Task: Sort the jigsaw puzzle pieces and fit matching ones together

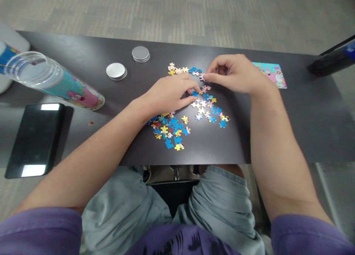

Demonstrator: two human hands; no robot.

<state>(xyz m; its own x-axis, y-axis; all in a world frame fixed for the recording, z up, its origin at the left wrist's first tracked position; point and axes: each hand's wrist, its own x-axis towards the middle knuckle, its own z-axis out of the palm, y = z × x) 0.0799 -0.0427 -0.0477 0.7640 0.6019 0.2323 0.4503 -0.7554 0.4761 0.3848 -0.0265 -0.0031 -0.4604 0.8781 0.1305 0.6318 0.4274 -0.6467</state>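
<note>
— Near the middle of the dark table (277, 136), what are the hands doing?

— The right hand (238, 74) is pinching a small puzzle piece (202, 77) between thumb and fingertips, at the end of a joined row of pieces (183, 70). The piece is mostly covered, so its picture is hard to make out.

— And the left?

— The left hand (169, 94) is lying palm down, fingers curled and pressing on the loose pieces (205, 107). Whether it is gripping one, I cannot tell; the fingertips are hiding it. It is also covering part of a second heap (170, 131) nearer the table's edge.

— Further out?

— A printed card (273, 73) is peeking out behind the right hand, partly hidden. Two round metal lids (115, 70) are sitting left of the row. A clear tube (55, 81) is lying on its side, cut off by the frame, beside a black phone (36, 138).
</note>
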